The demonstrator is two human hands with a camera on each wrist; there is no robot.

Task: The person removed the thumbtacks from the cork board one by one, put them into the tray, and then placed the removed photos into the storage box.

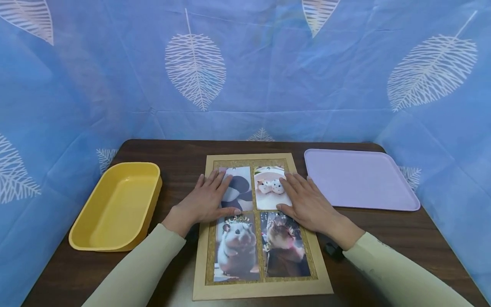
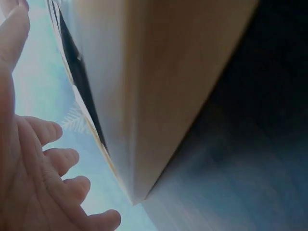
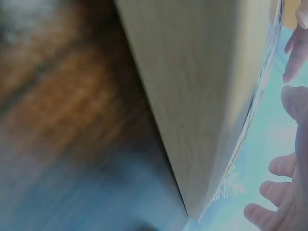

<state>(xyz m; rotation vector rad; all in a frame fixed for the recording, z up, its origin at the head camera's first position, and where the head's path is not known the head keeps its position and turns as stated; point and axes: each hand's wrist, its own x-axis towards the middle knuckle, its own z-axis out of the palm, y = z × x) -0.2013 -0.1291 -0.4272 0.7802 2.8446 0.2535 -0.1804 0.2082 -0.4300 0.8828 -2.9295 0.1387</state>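
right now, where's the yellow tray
In the head view, the yellow tray sits on the left side of the dark table, left of the framed photo board and the person's left hand.

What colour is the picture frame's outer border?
The outer border is light tan, clearest in the head view.

Yellow tub (image 1: 119, 204) left, lilac tray (image 1: 360, 179) right; dark table (image 1: 180, 162); blue leaf-print cloth (image 1: 268, 85) behind.

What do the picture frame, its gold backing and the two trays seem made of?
Frame: probably wood, smooth and matte; pale tan with faint grain at the side.
Backing: speckled gold-brown, perhaps cork or glitter sheet; unclear.
Yellow tray: likely molded plastic, slight sheen, rounded corners.
Purple tray: probably plastic too, matte and evenly coloured.
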